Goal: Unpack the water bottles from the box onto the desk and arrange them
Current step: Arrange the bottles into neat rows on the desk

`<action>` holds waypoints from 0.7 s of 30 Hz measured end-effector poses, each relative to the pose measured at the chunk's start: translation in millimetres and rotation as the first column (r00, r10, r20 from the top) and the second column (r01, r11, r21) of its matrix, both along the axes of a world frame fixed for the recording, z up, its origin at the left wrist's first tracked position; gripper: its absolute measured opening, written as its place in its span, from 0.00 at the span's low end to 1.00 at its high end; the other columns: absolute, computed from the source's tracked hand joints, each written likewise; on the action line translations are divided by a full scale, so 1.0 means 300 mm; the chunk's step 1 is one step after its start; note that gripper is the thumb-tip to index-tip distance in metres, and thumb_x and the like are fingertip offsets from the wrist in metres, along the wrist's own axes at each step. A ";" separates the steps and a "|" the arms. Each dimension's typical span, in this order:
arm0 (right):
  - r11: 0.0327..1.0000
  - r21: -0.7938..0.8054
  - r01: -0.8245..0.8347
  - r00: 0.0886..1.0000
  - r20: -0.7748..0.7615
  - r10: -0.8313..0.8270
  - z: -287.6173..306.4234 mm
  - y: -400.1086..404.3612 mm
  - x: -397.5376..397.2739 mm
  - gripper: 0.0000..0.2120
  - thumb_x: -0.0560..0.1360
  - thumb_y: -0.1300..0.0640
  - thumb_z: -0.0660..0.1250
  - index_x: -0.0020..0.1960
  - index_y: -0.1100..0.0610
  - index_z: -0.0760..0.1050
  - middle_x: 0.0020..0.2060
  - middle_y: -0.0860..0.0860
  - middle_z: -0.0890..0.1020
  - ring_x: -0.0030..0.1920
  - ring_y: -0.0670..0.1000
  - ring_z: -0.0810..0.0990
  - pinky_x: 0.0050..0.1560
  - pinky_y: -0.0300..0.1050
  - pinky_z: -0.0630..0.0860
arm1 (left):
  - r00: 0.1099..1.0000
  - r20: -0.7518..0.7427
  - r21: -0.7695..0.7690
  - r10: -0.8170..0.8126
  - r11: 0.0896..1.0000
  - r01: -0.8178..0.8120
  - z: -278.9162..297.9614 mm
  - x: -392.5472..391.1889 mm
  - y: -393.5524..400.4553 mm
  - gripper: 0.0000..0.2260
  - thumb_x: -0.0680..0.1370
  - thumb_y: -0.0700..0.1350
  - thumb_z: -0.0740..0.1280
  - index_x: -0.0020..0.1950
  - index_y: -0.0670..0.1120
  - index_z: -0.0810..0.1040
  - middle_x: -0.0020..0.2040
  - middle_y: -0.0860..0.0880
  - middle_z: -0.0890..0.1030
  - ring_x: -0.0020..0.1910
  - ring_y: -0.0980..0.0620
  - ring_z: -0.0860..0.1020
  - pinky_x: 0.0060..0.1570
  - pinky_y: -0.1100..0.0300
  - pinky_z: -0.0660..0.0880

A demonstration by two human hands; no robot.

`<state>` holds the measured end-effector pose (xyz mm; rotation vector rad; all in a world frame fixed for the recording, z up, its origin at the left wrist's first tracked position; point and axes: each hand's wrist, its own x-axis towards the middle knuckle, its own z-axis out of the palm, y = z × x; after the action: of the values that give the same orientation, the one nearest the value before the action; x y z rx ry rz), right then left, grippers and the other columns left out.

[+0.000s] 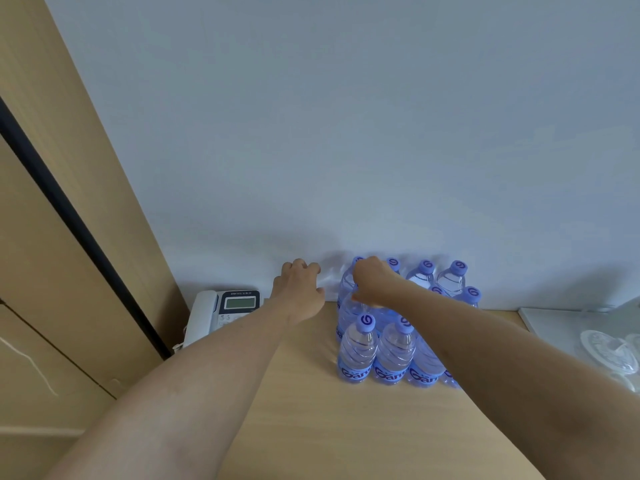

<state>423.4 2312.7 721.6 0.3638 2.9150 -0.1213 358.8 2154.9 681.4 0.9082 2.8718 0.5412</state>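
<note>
The water bottles (398, 327) stand upright in a tight group on the wooden desk (311, 410), at about 2 o'clock from the middle of the desk, with the back row against the white wall (346, 133). They have purple caps and blue labels. The nearest row shows three bottles side by side.

The person's right hand (372, 280) is over the back left corner of the group, at 12 o'clock from the front row. Its fingers are curled downward around the top of a bottle (348, 284) there, so it seems to grip this bottle, though the fingertips are hidden.

The left hand (299, 284) is just beside the group, at its 9 o'clock, close to the wall. Its fingers are bent, and some transparent wrap (329, 275) shows between this hand and the bottles; whether the hand holds it cannot be told.

A white desk telephone (221, 311) is at 9 o'clock from the left hand, near the wooden cabinet (69, 202).
</note>
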 end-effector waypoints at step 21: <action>0.997 -0.073 -0.018 0.997 -0.077 0.012 -0.031 0.049 0.031 0.17 0.73 0.56 0.70 0.60 0.61 0.79 0.52 0.60 0.81 0.54 0.60 0.80 0.48 0.55 0.81 | 0.999 -0.011 0.007 -0.035 0.999 0.035 0.002 0.015 0.039 0.19 0.79 0.48 0.62 0.69 0.47 0.69 0.65 0.44 0.70 0.65 0.44 0.65 0.59 0.50 0.70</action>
<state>432.7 2327.2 712.2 0.3318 2.9778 -0.2452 363.3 2166.7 682.1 0.9626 2.8595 0.5450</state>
